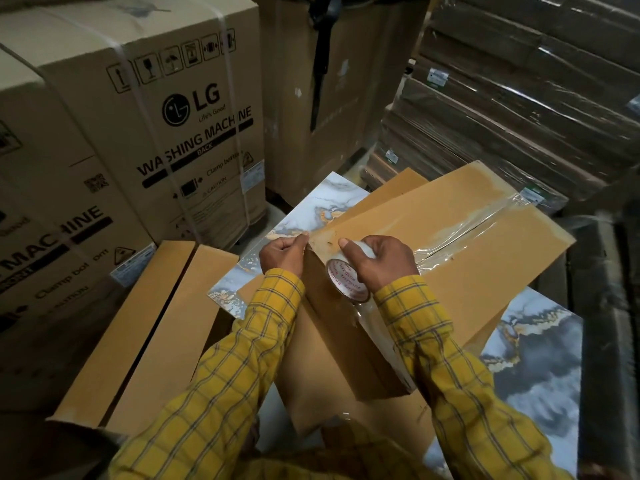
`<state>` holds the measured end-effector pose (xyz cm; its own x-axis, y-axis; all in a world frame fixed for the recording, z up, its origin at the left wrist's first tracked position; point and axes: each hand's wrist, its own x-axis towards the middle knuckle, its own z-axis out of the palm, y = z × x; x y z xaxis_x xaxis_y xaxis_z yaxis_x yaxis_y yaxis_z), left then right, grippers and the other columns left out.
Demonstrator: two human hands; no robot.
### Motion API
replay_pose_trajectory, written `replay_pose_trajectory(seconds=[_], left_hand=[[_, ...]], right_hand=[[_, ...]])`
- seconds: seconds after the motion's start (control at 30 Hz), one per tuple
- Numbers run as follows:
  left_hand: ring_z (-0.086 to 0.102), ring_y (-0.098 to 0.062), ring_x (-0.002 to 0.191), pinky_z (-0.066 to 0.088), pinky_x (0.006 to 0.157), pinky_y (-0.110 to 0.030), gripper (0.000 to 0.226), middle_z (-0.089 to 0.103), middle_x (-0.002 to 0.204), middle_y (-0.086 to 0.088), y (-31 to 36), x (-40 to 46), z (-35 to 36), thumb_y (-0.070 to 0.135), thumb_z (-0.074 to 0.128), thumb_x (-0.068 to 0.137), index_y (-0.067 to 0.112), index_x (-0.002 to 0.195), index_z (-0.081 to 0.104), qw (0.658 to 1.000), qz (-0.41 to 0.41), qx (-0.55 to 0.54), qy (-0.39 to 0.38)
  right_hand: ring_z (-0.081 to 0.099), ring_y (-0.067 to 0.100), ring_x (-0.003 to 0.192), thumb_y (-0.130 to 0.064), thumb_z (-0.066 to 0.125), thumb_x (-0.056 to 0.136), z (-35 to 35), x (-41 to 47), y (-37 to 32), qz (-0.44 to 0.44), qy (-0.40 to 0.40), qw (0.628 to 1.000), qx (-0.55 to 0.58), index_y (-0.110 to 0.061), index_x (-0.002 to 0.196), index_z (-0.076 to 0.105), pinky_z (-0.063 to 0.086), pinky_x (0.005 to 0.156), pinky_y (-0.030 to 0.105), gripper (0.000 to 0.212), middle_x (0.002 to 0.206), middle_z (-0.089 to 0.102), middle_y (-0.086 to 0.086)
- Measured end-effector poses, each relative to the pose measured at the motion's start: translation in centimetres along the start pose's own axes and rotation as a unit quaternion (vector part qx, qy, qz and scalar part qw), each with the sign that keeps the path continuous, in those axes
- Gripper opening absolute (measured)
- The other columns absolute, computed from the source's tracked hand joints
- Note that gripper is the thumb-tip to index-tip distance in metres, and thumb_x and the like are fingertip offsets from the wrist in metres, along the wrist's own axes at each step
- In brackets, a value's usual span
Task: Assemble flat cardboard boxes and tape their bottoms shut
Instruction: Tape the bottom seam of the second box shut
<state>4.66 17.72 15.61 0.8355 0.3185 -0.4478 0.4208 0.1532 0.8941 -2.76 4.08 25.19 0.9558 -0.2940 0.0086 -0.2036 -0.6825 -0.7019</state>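
The right hand [382,259] is gripping the tape roll [348,277] at the cardboard box [460,237] edge. The left hand [282,252], fingers curled, is pinching the box's near corner, where clear tape [460,225] is running along the seam

a warehouse or stockroom. a tall strapped washing machine carton [166,109] printed with handling symbols stands at the back left, another like it [45,216] beside it, and to its right rise wrapped stacks of flat cardboard [519,98].
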Motion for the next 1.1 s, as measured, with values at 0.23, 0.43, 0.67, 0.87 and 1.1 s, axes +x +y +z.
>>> replay_pose_trajectory(seconds=[0.23, 0.43, 0.67, 0.87, 1.1], left_hand=[[0.045, -0.020, 0.046, 0.039, 0.048, -0.021, 0.035, 0.056, 0.065, -0.006, 0.5, 1.3, -0.6, 0.035, 0.080, 0.067, 0.010, 0.090, 0.071, 0.986, -0.154, 0.028, -0.059], [0.061, -0.024, 0.072, 0.050, 0.069, -0.028, 0.019, 0.068, 0.087, -0.009, -1.1, 2.2, -1.6, 0.026, 0.075, 0.083, 0.012, 0.095, 0.073, 0.994, -0.075, 0.066, -0.036], [0.071, -0.017, 0.091, 0.057, 0.084, -0.034, 0.012, 0.076, 0.087, 0.004, 1.6, 2.1, -1.1, 0.030, 0.077, 0.083, 0.018, 0.084, 0.078, 0.958, 0.166, 0.096, -0.214], [0.069, -0.014, 0.082, 0.058, 0.081, -0.035, 0.007, 0.075, 0.079, 0.009, 0.7, 2.7, -1.1, 0.028, 0.081, 0.082, 0.026, 0.077, 0.076, 0.944, 0.210, 0.131, -0.220], [0.068, -0.019, 0.076, 0.052, 0.070, -0.026, 0.014, 0.074, 0.077, 0.002, 0.7, 2.7, -1.1, 0.030, 0.080, 0.082, 0.017, 0.079, 0.078, 0.937, 0.236, 0.161, -0.202]], right_hand=[[0.054, 0.017, 0.060, -0.052, 0.067, 0.089, -0.2, 0.0, -0.2, 0.016, -0.007, 1.000, -0.018, -0.014, 0.064, 0.061, 0.033, 0.051, 0.020, 0.047, 0.060, 0.058, 0.001], [0.056, 0.014, 0.062, -0.055, 0.066, 0.089, -0.1, -0.3, -0.4, 0.015, -0.002, 0.999, -0.028, -0.014, 0.068, 0.064, 0.033, 0.052, 0.017, 0.046, 0.066, 0.063, 0.003], [0.053, 0.009, 0.057, -0.056, 0.068, 0.087, -0.3, -0.4, -0.4, 0.028, -0.007, 1.000, -0.013, -0.016, 0.061, 0.059, 0.033, 0.049, 0.014, 0.049, 0.059, 0.059, -0.003], [0.048, 0.016, 0.058, -0.038, 0.072, 0.090, -0.7, -1.3, 1.7, 0.101, -0.045, 0.953, 0.283, -0.006, 0.062, 0.055, 0.039, 0.062, 0.028, 0.046, 0.060, 0.050, 0.004], [0.030, 0.011, 0.051, -0.020, 0.062, 0.098, -1.9, -2.5, 2.5, 0.052, -0.078, 0.979, 0.179, -0.020, 0.052, 0.038, 0.026, 0.056, 0.029, 0.052, 0.053, 0.030, -0.008]])
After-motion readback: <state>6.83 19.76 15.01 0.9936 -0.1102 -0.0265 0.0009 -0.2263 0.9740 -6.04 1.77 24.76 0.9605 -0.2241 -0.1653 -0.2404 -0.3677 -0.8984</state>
